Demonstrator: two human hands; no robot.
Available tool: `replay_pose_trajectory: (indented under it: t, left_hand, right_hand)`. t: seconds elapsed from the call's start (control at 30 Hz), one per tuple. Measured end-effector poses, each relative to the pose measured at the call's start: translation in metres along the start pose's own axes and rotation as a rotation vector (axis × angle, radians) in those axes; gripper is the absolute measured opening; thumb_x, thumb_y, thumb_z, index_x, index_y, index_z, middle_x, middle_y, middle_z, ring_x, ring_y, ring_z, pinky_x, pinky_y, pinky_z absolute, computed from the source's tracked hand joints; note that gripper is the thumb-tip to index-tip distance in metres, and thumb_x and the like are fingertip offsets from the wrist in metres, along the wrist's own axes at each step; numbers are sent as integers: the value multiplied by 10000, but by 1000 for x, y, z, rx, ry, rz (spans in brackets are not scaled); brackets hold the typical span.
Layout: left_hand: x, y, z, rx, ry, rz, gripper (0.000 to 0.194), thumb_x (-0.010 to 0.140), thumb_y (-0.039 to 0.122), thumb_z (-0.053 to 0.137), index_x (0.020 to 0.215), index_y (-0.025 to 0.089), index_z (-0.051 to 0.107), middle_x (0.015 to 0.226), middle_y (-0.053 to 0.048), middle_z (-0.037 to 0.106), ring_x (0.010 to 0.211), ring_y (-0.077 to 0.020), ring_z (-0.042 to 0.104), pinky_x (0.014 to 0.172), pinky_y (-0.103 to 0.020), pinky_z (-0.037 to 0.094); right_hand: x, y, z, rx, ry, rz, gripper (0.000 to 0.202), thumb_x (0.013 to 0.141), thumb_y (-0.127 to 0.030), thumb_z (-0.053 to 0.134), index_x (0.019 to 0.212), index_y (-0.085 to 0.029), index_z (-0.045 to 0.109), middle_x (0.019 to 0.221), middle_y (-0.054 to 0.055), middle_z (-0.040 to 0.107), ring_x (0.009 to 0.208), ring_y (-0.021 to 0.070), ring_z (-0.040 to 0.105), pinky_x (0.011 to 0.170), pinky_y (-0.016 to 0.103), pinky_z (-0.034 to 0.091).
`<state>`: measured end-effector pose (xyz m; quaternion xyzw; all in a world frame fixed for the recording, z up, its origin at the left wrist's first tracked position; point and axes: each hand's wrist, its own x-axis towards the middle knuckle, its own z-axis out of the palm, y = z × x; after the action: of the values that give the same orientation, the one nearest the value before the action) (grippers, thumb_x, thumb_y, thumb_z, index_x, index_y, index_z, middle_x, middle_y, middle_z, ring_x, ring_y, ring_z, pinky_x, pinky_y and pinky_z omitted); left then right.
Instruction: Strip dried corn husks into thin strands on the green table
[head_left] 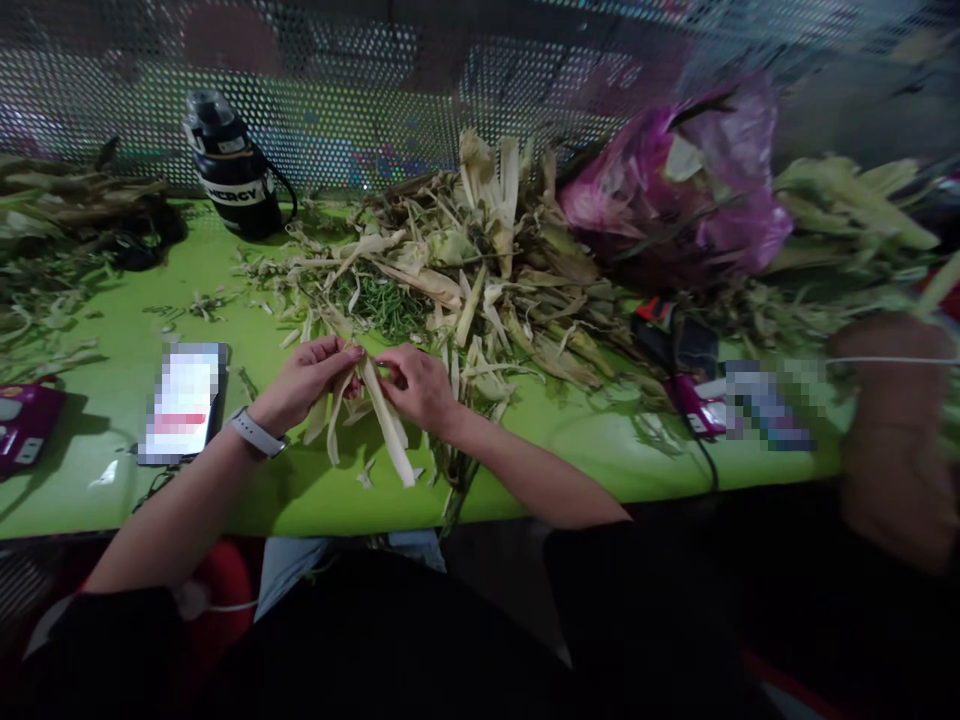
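Note:
Pale strips of dry husk [388,425] hang between my two hands, low over the front of the green table [300,505]. My left hand [311,372], with a white band at the wrist, pinches the husk at its upper end. Close beside it, my right hand [420,385] has its fingers curled on the same piece; a small green bit shows by its fingertips. Just beyond the hands lies a wide heap of dry husks and leaves [427,285], with thin green strips [386,305] in its middle.
A dark bottle [238,190] stands at the back left. A phone [182,405] lies left of my hands. A pink plastic bag [675,200] sits at the back right, against a perforated metal screen [360,90]. Another person's arm [896,430] rests at the far right.

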<state>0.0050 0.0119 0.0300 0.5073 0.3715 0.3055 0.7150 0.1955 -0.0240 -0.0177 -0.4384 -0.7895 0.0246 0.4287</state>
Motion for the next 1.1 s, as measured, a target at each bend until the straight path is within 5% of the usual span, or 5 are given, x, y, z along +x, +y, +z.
replay_pose_trajectory:
  t: [0.17, 0.5, 0.63, 0.9, 1.1]
  left_hand:
    - [-3, 7, 7, 83, 36, 27, 235, 821, 357, 699, 919, 149, 652, 698, 9, 636, 523, -57, 523, 481, -164, 414]
    - [-5, 15, -11, 79, -156, -123, 252, 765, 363, 748, 697, 142, 646, 453, 59, 446, 334, -23, 329, 323, -160, 203]
    - [-3, 16, -16, 30, -251, -226, 238, 706, 322, 774, 609, 146, 646, 407, 38, 466, 295, -37, 348, 297, -173, 199]
    - [2, 19, -22, 286, -246, -63, 114, 661, 248, 775, 623, 143, 754, 535, -51, 652, 473, -147, 595, 437, -225, 441]
    - [2, 13, -23, 156, -128, 50, 183, 706, 291, 773, 831, 157, 786, 866, -81, 764, 765, -177, 698, 680, -241, 558]
  right_hand:
    - [-1, -5, 5, 124, 17, -162, 183, 960, -279, 509, 975, -198, 673, 867, 54, 692, 769, 150, 634, 665, 268, 519]
    - [3, -14, -15, 464, 56, -33, 175, 948, -296, 548, 971, -223, 706, 868, 16, 719, 750, 112, 668, 703, 253, 562]
    - [0, -19, -14, 681, -28, 186, 237, 936, -389, 546, 954, -224, 715, 832, 12, 693, 650, 96, 640, 604, 229, 561]
    - [8, -22, -24, 1094, -357, 497, 210, 821, -381, 678, 926, -204, 724, 818, 38, 720, 669, 145, 669, 664, 322, 595]
    - [13, -4, -19, 1289, -506, 635, 225, 713, -332, 648, 780, -132, 725, 811, 68, 739, 765, 178, 695, 775, 345, 574]
